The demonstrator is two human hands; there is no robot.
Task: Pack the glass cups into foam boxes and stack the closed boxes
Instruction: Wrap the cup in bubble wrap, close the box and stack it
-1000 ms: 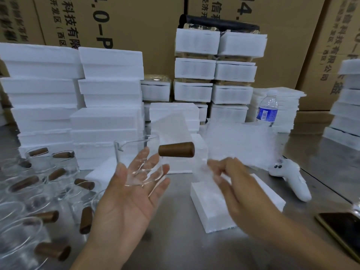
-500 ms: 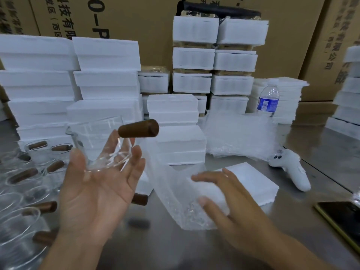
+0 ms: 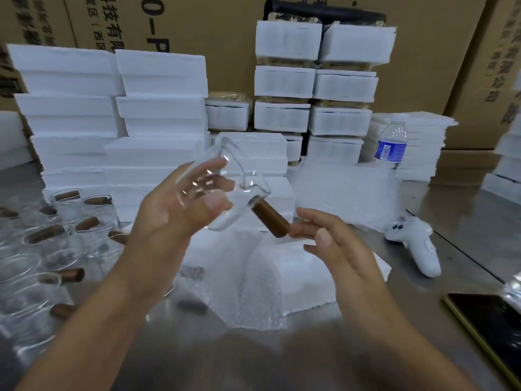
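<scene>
Steel table (image 3: 465, 218); cup (image 3: 245, 172) in left grip (image 3: 169, 213)

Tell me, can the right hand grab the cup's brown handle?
Probably yes. The right hand is open with its fingertips right by the tip of the brown handle, nothing between them. The left hand holds the glass cup by its body.

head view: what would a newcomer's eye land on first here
A clear glass cup with a brown cylindrical handle sits tilted in the left hand at centre frame, the right hand open just beside the handle's tip. Behind them rise tall stacks of white foam boxes.
</scene>
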